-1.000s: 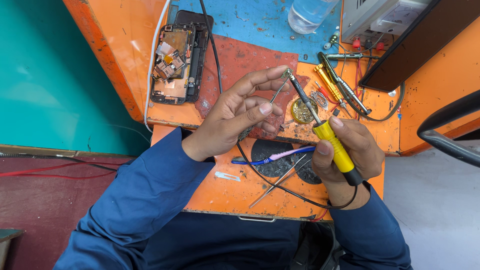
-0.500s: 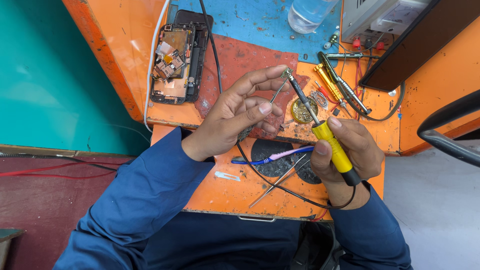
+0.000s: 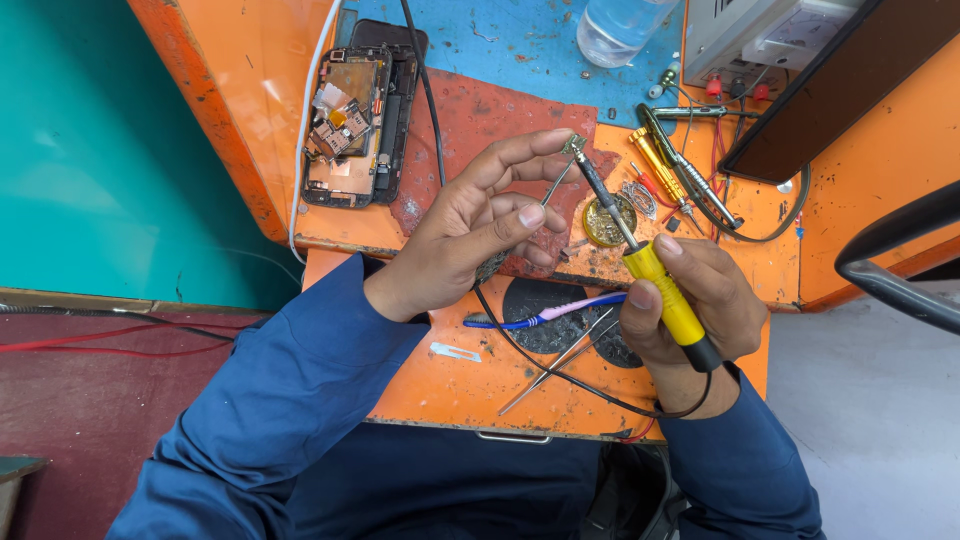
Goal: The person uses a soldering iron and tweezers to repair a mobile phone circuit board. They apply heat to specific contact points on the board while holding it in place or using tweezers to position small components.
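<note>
Soldering iron: yellow-handled tool (image 3: 668,300), black at the butt, clasped in the right hand (image 3: 690,300); its thin dark shaft ran up and left, the tip meeting a small metal part (image 3: 573,145)
Right hand: closed firmly round the yellow handle, thumb laid along it; a black cord looped out from under the wrist
Left hand: open palm up (image 3: 470,235), fingers half curled; forefinger and thumb pinched narrowly on slim tweezers (image 3: 556,185) that carried the small metal part at their end
Small metal part: held above the rust-red mat (image 3: 490,120), just at the left forefinger's tip, touching the iron's point
Brass tip-cleaner: round tin of gold wire (image 3: 605,222), just beside the iron's shaft
Opened phone: back removed, board and ribbon showing (image 3: 355,130); lay on the orange bench (image 3: 250,90), well apart to the left
Brush: pink and blue handle (image 3: 545,314), lying between the two wrists on a dark round pad
Spare tweezers: steel pair (image 3: 560,362) near the bench's front edge
Screwdrivers: several, one yellow (image 3: 655,165), beside the cleaner
Bottle: clear plastic (image 3: 620,25), at the far edge
Sleeves: dark blue, both arms
</note>
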